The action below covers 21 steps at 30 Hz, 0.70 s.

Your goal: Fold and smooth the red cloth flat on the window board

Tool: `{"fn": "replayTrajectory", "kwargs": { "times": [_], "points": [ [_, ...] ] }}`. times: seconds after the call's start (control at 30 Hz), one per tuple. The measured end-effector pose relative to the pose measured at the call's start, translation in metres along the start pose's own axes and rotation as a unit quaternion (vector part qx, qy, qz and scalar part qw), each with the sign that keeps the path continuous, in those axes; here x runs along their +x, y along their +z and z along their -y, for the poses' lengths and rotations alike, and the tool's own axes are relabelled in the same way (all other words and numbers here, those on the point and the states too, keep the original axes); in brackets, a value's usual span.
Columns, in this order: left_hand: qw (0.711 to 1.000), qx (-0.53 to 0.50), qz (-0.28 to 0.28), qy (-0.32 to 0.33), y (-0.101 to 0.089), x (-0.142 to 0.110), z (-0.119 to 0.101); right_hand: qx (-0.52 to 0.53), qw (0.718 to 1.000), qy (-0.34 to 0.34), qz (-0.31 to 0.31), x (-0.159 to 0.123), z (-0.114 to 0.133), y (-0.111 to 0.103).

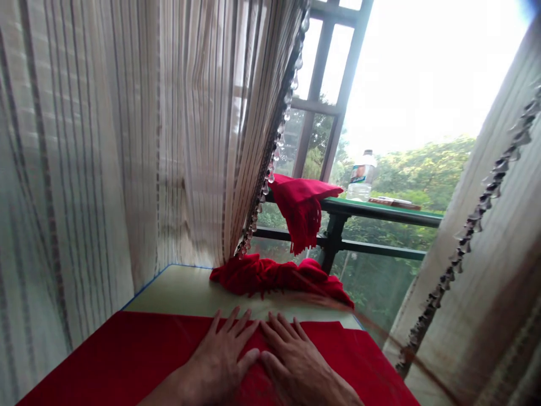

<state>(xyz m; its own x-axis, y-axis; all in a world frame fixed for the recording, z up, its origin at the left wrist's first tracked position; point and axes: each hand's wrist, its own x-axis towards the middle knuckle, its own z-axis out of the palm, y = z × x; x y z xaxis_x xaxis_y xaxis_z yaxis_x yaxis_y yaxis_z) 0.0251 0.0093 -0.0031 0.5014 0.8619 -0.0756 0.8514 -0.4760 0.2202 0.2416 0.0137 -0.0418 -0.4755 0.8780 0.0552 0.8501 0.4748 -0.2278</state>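
A red cloth (139, 349) lies spread flat over the near part of a pale green tabletop (177, 290). My left hand (222, 352) rests palm down on it, fingers stretched out and apart. Beside it, my right hand (293, 355) presses flat on the same cloth, fingers also spread, the two thumbs almost touching. The fingertips of both hands reach to about the cloth's far edge. Just beyond them, a crumpled red fringed scarf (279, 276) is heaped along the back of the tabletop.
Another red fringed scarf (300, 206) hangs over a dark green railing (389, 213). A clear plastic bottle (362, 176) and a flat brown item (395, 203) sit on the ledge. A striped curtain (139, 141) with beaded trim borders the left, and a pale curtain (456, 242) the right.
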Motion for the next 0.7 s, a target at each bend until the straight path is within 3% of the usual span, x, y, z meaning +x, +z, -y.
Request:
{"fn": "replayTrajectory", "kwargs": {
  "times": [0.2,0.37,0.53,0.7],
  "points": [
    [0.998,-0.002,-0.047,-0.051,0.016,0.004,0.029,0.035,0.997,0.061,0.014,-0.001,-0.023,-0.002],
    [0.996,0.002,-0.077,-0.055,0.029,0.011,0.039,0.037,0.997,0.073,0.000,-0.002,-0.019,-0.004],
    [0.996,-0.003,-0.089,-0.019,0.026,0.008,0.024,0.027,0.995,0.075,-0.062,0.004,-0.020,-0.015],
    [0.999,-0.023,-0.026,-0.004,0.009,-0.003,-0.006,0.011,0.993,0.100,-0.055,0.008,-0.032,-0.011]
  ]
}}
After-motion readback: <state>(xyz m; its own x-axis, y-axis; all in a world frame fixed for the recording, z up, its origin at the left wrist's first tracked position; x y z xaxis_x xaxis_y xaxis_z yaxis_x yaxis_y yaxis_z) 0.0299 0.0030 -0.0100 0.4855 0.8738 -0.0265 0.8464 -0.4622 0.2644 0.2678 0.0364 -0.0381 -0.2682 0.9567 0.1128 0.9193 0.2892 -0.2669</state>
